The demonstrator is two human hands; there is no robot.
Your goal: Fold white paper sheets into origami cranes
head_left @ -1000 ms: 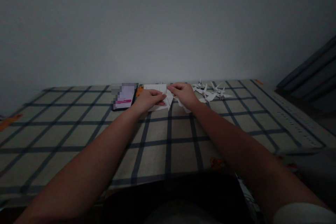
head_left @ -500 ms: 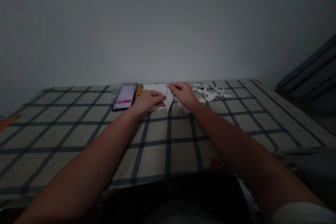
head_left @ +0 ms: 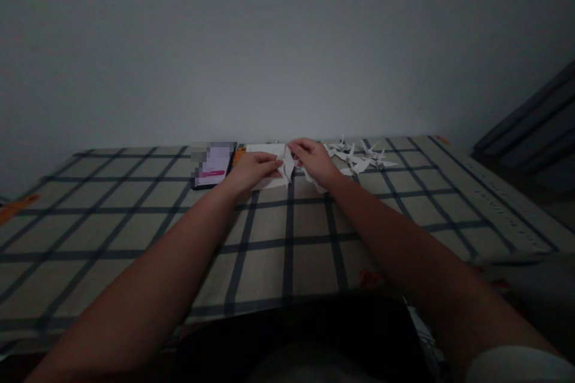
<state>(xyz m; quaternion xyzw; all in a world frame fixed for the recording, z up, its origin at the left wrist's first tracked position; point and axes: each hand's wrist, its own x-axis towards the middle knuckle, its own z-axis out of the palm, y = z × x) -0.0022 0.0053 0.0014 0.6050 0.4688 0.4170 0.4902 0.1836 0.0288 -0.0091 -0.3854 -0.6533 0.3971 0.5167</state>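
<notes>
I am pinching a small folded white paper (head_left: pixel 288 171) between the thumb and fingers of my left hand (head_left: pixel 253 170), while my right hand (head_left: pixel 314 163) is closing its bunched fingertips on the upper tip. The piece is standing in thin, crisp planes between my two hands, its lower end narrowing to a point. Beneath and behind it, flat white sheets (head_left: pixel 266 148) are lying smooth and straight-edged on a woven-looking tablecloth (head_left: pixel 269 233) of pale ground and dark crossing bands. To the right, sharp-winged paper cranes (head_left: pixel 357 164) are clustering, their spikes sticking up. To the left, a slim, rectangular phone (head_left: pixel 212 163) is lying face up, an orange patch (head_left: pixel 238 156) showing just beside it. A matte grey wall (head_left: pixel 287 48) is rising behind.

My fingers are covering much of the folds, and I cannot make out how the layers are meeting inside. Another white paper piece (head_left: pixel 317 185) is lying partly hidden under my right hand. The cranes are overlapping too closely for a sure count. Pixel blocks are masking part of the phone, and the frame is cutting off a dark pleated cloth (head_left: pixel 539 131) at the right.
</notes>
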